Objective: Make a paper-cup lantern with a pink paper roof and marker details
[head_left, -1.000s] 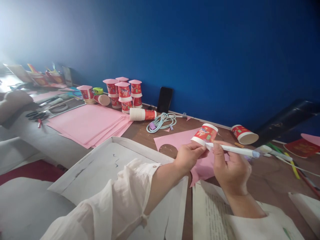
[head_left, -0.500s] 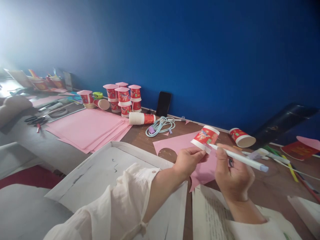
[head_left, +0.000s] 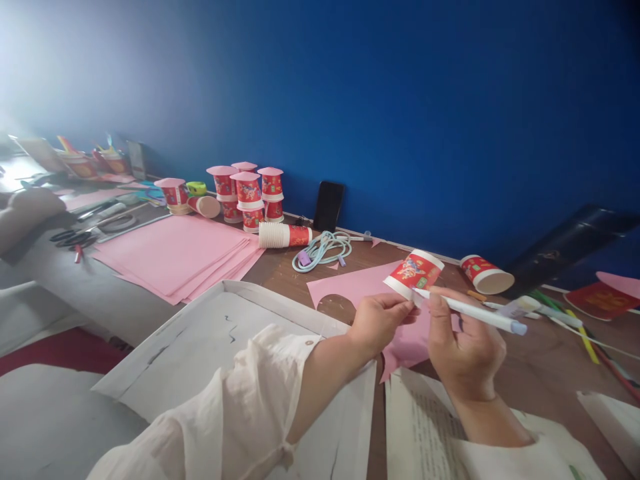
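My left hand (head_left: pixel 383 321) is closed, its thumb and fingertips pinching a small pale piece (head_left: pixel 417 300) just below a paper cup. The red and white paper cup (head_left: pixel 416 270) lies tilted beyond the fingers; whether they also touch it I cannot tell. In my right hand (head_left: pixel 467 343) a white pen (head_left: pixel 480 314) is gripped, its tip pointing left close to the cup's rim and the left fingertips. Under both hands lies a pink paper sheet (head_left: pixel 345 283) with a rounded cut-out at its edge.
Pink-topped cups (head_left: pixel 249 190) stand stacked by the blue wall, near nested cups (head_left: pixel 280 235), a phone (head_left: pixel 329 205) and a coiled cable (head_left: pixel 320 252). Pink sheets (head_left: pixel 175 257) and scissors (head_left: pixel 75 237) lie left. Another cup (head_left: pixel 485 275) and pens (head_left: pixel 583 337) lie right. Another person's arm (head_left: pixel 30 217) rests far left.
My right hand has shifted the pen slightly left, its tip nearer the left fingertips. The paper cup has moved slightly right. My left hand stays nearly in place.
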Tool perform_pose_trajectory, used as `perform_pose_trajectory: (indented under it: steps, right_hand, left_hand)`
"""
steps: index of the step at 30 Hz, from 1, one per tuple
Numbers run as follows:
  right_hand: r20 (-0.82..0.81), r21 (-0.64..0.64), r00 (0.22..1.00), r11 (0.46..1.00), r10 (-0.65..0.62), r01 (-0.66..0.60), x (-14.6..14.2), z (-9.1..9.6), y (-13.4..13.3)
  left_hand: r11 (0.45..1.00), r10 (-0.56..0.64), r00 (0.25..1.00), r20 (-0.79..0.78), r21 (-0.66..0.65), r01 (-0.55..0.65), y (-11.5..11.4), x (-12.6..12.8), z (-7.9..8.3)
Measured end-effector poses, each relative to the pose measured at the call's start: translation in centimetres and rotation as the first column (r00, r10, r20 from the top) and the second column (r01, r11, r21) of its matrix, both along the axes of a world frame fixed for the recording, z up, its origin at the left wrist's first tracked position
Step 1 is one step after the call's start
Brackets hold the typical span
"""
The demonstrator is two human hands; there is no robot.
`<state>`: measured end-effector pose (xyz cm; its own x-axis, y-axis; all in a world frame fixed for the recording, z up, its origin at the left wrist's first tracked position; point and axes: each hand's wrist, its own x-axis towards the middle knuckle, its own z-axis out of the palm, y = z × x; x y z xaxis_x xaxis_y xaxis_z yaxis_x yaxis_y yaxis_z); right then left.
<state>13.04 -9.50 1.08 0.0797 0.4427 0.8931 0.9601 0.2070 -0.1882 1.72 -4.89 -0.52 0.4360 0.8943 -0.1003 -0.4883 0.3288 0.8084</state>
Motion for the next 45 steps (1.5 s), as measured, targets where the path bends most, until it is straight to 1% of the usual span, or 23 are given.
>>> perform_pose_trajectory:
  steps: [9,12,17,22,24,27,30,33,37,42,45]
  right_hand:
    - [0.012,-0.052,0.996,0.995,0.089,-0.088,-0.3,0.1,-0.1]
    - [0.014,-0.03,0.997,0.997,0.076,-0.076,-0.2,0.1,0.0]
    - [0.026,-0.043,0.993,0.993,0.114,-0.113,-0.3,0.1,0.1]
    - [0.043,-0.036,0.996,0.996,0.078,-0.076,-0.4,0.1,0.2]
    - [0.05,-0.038,0.995,0.996,0.082,-0.08,-0.3,0.1,0.1]
    - [0.0,0.004,0.999,0.999,0.047,-0.047,0.0,0.2,-0.2]
    - [-0.079,0.061,0.997,0.998,0.01,-0.005,0.4,0.4,-0.4]
    - [-0.094,0.055,0.995,0.998,0.016,-0.011,0.7,0.5,-0.4]
    - [-0.054,0.012,0.996,0.998,0.07,-0.07,0.6,0.4,-0.2]
    - [-0.016,-0.023,0.992,0.992,0.124,-0.124,0.3,0.3,0.1]
    - [-0.015,-0.03,0.991,0.99,0.134,-0.134,0.2,0.3,0.1]
  left_hand:
    - [1.0,0.025,1.0,-0.019,-0.003,-0.025,-0.2,-0.2,0.5]
    - [1.0,0.02,1.0,-0.019,-0.008,-0.021,-0.2,-0.3,0.5]
    - [1.0,0.025,0.999,-0.028,0.003,-0.024,-0.1,-0.4,0.6]
    - [1.0,0.021,0.999,-0.036,-0.014,-0.021,-0.1,-0.3,0.5]
    - [0.999,0.014,1.0,-0.002,-0.04,-0.014,-0.1,-0.2,0.3]
    - [0.995,0.002,0.993,0.12,-0.1,0.01,0.2,-0.3,0.3]
    - [0.982,0.024,0.973,0.229,-0.189,0.021,0.5,-0.7,0.6]
    - [0.97,0.042,0.963,0.266,-0.242,0.025,0.5,-1.0,1.1]
    - [0.969,0.033,0.963,0.269,-0.244,0.035,0.5,-1.1,1.3]
    - [0.978,-0.009,0.963,0.269,-0.197,0.065,0.6,-1.0,0.7]
    - [0.981,-0.024,0.962,0.273,-0.178,0.075,0.7,-1.0,0.4]
